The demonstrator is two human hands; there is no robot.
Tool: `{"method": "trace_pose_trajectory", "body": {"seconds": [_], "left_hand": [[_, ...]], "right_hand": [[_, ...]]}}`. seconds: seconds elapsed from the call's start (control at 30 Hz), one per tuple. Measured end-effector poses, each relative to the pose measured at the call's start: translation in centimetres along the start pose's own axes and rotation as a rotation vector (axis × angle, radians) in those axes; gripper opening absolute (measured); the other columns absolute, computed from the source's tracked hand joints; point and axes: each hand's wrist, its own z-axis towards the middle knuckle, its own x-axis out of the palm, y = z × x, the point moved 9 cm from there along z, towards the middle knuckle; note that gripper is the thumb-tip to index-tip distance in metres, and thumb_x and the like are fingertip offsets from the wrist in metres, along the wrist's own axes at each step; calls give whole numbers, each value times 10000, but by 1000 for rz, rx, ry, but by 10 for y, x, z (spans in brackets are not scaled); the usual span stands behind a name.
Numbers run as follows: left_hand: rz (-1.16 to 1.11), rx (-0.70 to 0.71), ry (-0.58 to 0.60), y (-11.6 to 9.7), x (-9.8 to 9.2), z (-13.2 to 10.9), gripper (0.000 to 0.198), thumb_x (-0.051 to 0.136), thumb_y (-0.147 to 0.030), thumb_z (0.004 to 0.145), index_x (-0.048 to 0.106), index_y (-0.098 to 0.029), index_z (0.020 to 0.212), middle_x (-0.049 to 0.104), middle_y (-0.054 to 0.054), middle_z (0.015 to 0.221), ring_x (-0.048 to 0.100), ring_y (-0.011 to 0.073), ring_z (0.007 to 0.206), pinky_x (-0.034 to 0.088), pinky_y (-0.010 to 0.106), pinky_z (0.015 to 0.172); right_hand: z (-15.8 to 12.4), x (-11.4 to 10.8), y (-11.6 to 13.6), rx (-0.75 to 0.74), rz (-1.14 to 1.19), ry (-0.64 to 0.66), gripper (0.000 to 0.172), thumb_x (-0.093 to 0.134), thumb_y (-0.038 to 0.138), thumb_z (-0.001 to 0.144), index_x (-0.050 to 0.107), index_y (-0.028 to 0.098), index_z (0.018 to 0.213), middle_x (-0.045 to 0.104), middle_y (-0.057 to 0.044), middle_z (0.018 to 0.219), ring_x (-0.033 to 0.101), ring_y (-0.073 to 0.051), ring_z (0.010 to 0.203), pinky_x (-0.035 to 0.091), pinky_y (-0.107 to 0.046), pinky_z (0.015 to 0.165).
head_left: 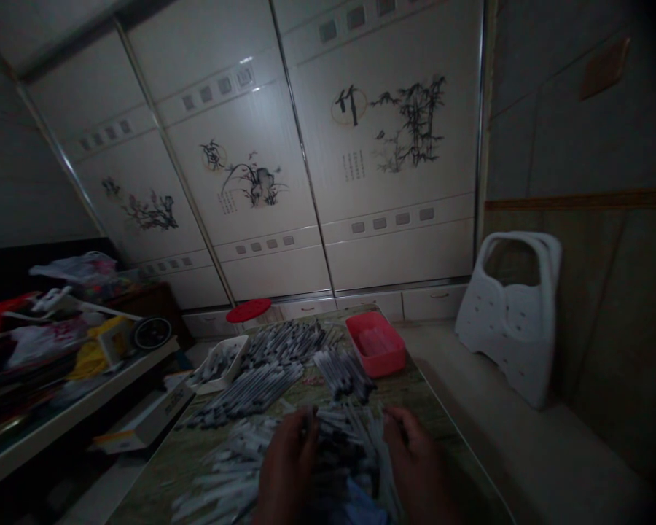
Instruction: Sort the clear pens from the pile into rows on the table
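My left hand (288,461) is over the near part of the table, its thumb and fingers closed together; a small dark thing at the fingertips is too dim to name. To its right, my right hand (418,461) is also closed in a pinch, and what it holds cannot be made out. Beneath and between them lies a loose heap of pale, slim pens (221,467) with dark ends. A bundle of pens (343,373) lies just beyond the hands, and a neat row of pens (251,386) is further left. Something blue (364,503) lies at the near edge.
A red plastic box (396,362) stands at the table's far right, a white tray (235,368) of pens at left. More pens (289,341) lie behind. A red stool (248,310), a cluttered bench (76,423) and a white folding stool (517,321) stand around the table (442,437).
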Motion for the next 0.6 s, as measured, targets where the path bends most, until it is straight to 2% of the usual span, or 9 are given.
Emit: {"method": "trace_pose_trajectory", "body": {"seconds": [0.07,0.2,0.33,0.5,0.6], "left_hand": [[218,55,77,-6,10,-1,292,585,-330,864,754,-249,1089,715,103,1045,648,279,999,453,353,880],[589,84,195,-5,23,-6,480,483,-127,850,668,-276,1267,664,84,1246,597,251,1129,426,324,915],[677,120,232,-3,28,-10,482,465,-78,821,697,-293,1184,688,66,1200,588,258,1086,419,329,880],[709,134,265,-4,28,-14,329,471,-102,847,743,-286,879,715,71,998,602,258,991,413,318,819],[684,127,246,-5,21,-13,323,500,-121,848,749,-295,959,719,66,1042,605,256,1019,413,311,845]], "right_hand": [[1,-3,-1,10,11,-7,417,395,484,950,643,188,1107,742,-118,1057,683,-281,984,494,-364,845],[1,-4,-1,12,30,-18,405,403,489,941,654,195,1062,746,-109,1027,681,-278,964,487,-360,844],[-1,-2,0,-9,55,-16,411,409,515,929,658,205,1032,749,-90,971,687,-271,916,497,-338,795],[-1,-1,-4,6,70,-24,420,426,524,911,655,195,1039,746,-113,1032,689,-280,953,504,-347,839],[1,2,-12,34,66,5,448,433,548,891,650,194,1059,751,-116,1030,691,-291,963,507,-356,841]]}}
